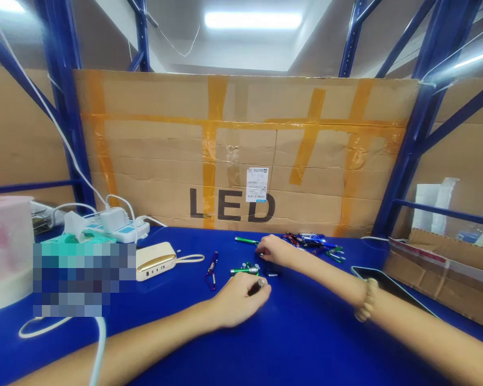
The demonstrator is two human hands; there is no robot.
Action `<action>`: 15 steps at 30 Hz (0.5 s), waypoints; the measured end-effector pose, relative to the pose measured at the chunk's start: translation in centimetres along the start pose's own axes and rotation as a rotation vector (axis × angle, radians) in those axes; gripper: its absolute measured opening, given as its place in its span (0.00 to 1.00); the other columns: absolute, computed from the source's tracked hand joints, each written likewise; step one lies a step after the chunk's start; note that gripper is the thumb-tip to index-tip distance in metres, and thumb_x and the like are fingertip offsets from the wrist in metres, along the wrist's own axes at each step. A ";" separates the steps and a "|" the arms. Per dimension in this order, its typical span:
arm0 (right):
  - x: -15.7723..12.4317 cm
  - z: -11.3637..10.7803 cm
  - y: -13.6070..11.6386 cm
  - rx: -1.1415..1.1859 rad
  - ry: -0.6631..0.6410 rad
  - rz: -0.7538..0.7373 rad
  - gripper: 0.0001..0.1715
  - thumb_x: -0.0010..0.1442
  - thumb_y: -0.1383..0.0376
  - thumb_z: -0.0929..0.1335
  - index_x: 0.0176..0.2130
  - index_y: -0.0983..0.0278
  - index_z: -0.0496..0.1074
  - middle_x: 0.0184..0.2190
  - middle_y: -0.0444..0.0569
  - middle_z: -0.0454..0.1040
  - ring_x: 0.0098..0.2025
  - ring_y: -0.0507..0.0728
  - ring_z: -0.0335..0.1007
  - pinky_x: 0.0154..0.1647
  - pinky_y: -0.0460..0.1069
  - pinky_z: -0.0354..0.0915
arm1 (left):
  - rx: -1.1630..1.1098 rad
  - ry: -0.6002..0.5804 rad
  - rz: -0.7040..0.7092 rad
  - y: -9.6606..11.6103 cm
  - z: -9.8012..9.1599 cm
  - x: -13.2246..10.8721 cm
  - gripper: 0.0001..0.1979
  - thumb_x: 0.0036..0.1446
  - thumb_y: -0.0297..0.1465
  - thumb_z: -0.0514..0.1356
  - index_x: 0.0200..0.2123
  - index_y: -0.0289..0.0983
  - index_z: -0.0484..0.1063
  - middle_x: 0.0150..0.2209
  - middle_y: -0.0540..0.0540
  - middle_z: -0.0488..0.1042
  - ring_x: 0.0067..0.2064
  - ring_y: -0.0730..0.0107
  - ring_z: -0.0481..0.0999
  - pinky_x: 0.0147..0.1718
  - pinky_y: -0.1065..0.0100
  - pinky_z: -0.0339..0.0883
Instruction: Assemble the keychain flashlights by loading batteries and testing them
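My left hand rests on the blue table with its fingers closed round a small black keychain flashlight, whose silver tip sticks out. My right hand reaches farther back, fingers curled down onto the table beside a heap of small coloured flashlights. What those fingers hold is hidden. Loose green flashlights lie between the two hands. A purple flashlight with a clip lies to the left of them. Another green flashlight lies near the back.
A taped cardboard sheet marked LED stands at the back. On the left sit a gold power bank, a power strip with chargers and a white tub. A phone and a cardboard box lie to the right.
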State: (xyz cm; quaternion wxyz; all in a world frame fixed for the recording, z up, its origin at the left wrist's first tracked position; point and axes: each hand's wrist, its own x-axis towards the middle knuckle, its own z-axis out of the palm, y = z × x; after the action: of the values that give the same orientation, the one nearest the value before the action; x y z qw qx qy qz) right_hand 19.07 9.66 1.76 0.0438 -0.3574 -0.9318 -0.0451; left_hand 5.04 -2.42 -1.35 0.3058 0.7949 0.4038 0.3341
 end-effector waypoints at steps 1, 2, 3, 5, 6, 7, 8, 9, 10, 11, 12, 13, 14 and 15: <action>-0.5 -0.2 0.4 0.020 -0.023 0.030 0.13 0.47 0.75 0.66 0.32 0.66 0.77 0.30 0.49 0.77 0.33 0.55 0.71 0.33 0.45 0.63 | 0.006 -0.012 -0.003 0.0 0.0 0.0 0.17 0.57 0.35 0.47 0.16 0.37 0.54 0.16 0.54 0.56 0.20 0.76 0.55 0.22 0.72 0.50; -1.1 -0.5 0.8 0.042 -0.046 0.064 0.12 0.45 0.75 0.67 0.31 0.65 0.78 0.27 0.47 0.77 0.30 0.54 0.72 0.30 0.44 0.63 | 0.014 -0.025 -0.009 0.0 0.0 0.1 0.17 0.56 0.35 0.47 0.16 0.37 0.54 0.16 0.54 0.56 0.20 0.76 0.55 0.22 0.72 0.50; -1.6 -0.7 1.2 0.062 -0.065 0.101 0.11 0.43 0.74 0.68 0.30 0.65 0.78 0.25 0.46 0.77 0.28 0.54 0.71 0.27 0.43 0.63 | 0.023 -0.043 -0.017 0.0 -0.1 0.1 0.17 0.56 0.35 0.48 0.16 0.37 0.55 0.16 0.54 0.57 0.20 0.76 0.56 0.22 0.72 0.50; -2.5 -1.2 2.1 0.097 -0.093 0.181 0.11 0.38 0.75 0.70 0.26 0.65 0.78 0.22 0.46 0.76 0.25 0.54 0.71 0.23 0.43 0.62 | 0.033 -0.082 -0.045 0.2 -0.1 0.2 0.16 0.56 0.35 0.48 0.17 0.37 0.56 0.16 0.54 0.58 0.20 0.76 0.56 0.21 0.73 0.50; -3.0 -1.4 2.4 0.112 -0.101 0.215 0.11 0.36 0.75 0.71 0.25 0.66 0.78 0.21 0.46 0.76 0.24 0.55 0.71 0.21 0.43 0.62 | 0.031 -0.097 -0.063 0.3 -0.1 0.2 0.16 0.55 0.35 0.48 0.17 0.37 0.56 0.16 0.54 0.59 0.20 0.76 0.56 0.21 0.73 0.51; -3.5 -1.6 2.7 0.121 -0.107 0.243 0.11 0.34 0.76 0.71 0.24 0.66 0.77 0.20 0.45 0.76 0.23 0.55 0.71 0.20 0.44 0.62 | 0.025 -0.110 -0.083 0.4 -0.1 0.2 0.16 0.55 0.35 0.48 0.18 0.37 0.56 0.16 0.54 0.59 0.20 0.76 0.57 0.22 0.73 0.51; -4.0 -1.8 2.9 0.140 -0.105 0.265 0.11 0.34 0.77 0.71 0.23 0.66 0.77 0.20 0.45 0.76 0.23 0.55 0.71 0.20 0.44 0.62 | 0.019 -0.120 -0.105 0.5 -0.1 0.3 0.16 0.56 0.35 0.48 0.18 0.37 0.56 0.16 0.54 0.59 0.20 0.76 0.57 0.22 0.73 0.51; -4.4 -2.0 3.0 0.179 -0.090 0.278 0.11 0.34 0.77 0.71 0.23 0.66 0.77 0.19 0.45 0.75 0.23 0.55 0.71 0.20 0.44 0.63 | 0.014 -0.129 -0.124 0.6 -0.1 0.3 0.16 0.56 0.36 0.48 0.18 0.38 0.56 0.16 0.54 0.59 0.20 0.76 0.57 0.22 0.73 0.51; -4.9 -2.2 2.9 0.246 -0.061 0.279 0.10 0.35 0.76 0.71 0.24 0.66 0.77 0.20 0.45 0.75 0.23 0.55 0.72 0.21 0.44 0.64 | 0.013 -0.133 -0.137 0.6 -0.1 0.4 0.16 0.56 0.36 0.47 0.18 0.38 0.56 0.16 0.54 0.58 0.20 0.76 0.56 0.22 0.72 0.51; -5.4 -2.3 2.7 0.343 -0.019 0.266 0.08 0.37 0.74 0.72 0.24 0.67 0.77 0.20 0.46 0.75 0.24 0.55 0.72 0.23 0.44 0.66 | 0.017 -0.129 -0.142 0.6 0.0 0.5 0.16 0.56 0.36 0.47 0.18 0.38 0.55 0.16 0.55 0.57 0.20 0.76 0.56 0.22 0.72 0.50; -5.9 -2.4 2.3 0.465 0.029 0.238 0.09 0.38 0.71 0.73 0.26 0.67 0.77 0.20 0.46 0.76 0.25 0.55 0.73 0.25 0.45 0.67 | 0.026 -0.115 -0.144 0.6 0.1 0.6 0.17 0.56 0.36 0.47 0.17 0.38 0.54 0.16 0.55 0.55 0.20 0.76 0.54 0.22 0.72 0.49; -6.3 -2.5 1.8 0.600 0.078 0.196 0.11 0.39 0.68 0.73 0.29 0.67 0.77 0.21 0.46 0.76 0.26 0.55 0.73 0.27 0.45 0.68 | 0.038 -0.095 -0.144 0.5 0.1 0.6 0.17 0.56 0.36 0.48 0.17 0.38 0.53 0.16 0.55 0.53 0.20 0.76 0.53 0.22 0.71 0.48; -6.7 -2.5 1.2 0.734 0.119 0.144 0.15 0.40 0.65 0.74 0.32 0.67 0.77 0.23 0.47 0.77 0.27 0.55 0.74 0.29 0.46 0.69 | 0.054 -0.071 -0.146 0.3 0.2 0.7 0.18 0.55 0.36 0.48 0.16 0.38 0.51 0.16 0.56 0.50 0.20 0.77 0.50 0.21 0.71 0.46; -7.0 -2.4 0.5 0.849 0.145 0.091 0.18 0.41 0.62 0.74 0.35 0.67 0.77 0.25 0.47 0.77 0.29 0.55 0.74 0.31 0.47 0.69 | 0.070 -0.047 -0.151 0.2 0.3 0.8 0.18 0.55 0.36 0.48 0.15 0.38 0.49 0.16 0.56 0.48 0.20 0.77 0.48 0.21 0.71 0.44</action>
State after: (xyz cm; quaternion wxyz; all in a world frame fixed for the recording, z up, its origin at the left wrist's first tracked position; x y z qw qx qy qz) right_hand 24.72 5.12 3.35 0.2541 -0.3443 -0.8455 0.3193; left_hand 5.70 -1.93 -1.20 0.3116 0.7800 0.4668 0.2768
